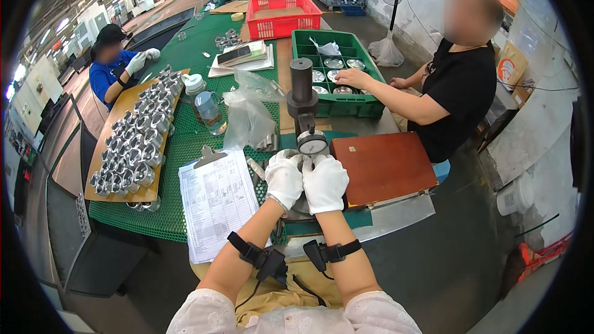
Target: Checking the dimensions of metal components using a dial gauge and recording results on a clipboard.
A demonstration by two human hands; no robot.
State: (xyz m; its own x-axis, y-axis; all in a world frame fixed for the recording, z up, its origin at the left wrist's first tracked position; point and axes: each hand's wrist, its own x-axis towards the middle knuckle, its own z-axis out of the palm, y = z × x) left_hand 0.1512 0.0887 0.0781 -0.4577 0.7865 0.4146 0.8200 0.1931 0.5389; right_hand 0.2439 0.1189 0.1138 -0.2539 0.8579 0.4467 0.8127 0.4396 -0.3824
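Observation:
Both my hands wear white gloves and sit side by side, close together, just below a round dial gauge (312, 143) on a dark metal stand (302, 83). My left hand (284, 179) has its fingers curled in at the left of the gauge. Beside it, my right hand (325, 184) curls its fingers under the dial. Whatever lies between the fingers is hidden by the gloves. Part of a round metal base (301, 206) shows beneath the hands. To the left lies a clipboard with a filled-in paper form (216, 210).
A reddish-brown case (383, 170) lies right of my hands. Behind it, a co-worker's hand reaches into a divided green crate (346, 108) of round metal parts. A board (99, 148) of metal parts, bottles (210, 114), plastic bags (244, 120) and a red crate (278, 29) surround the stand.

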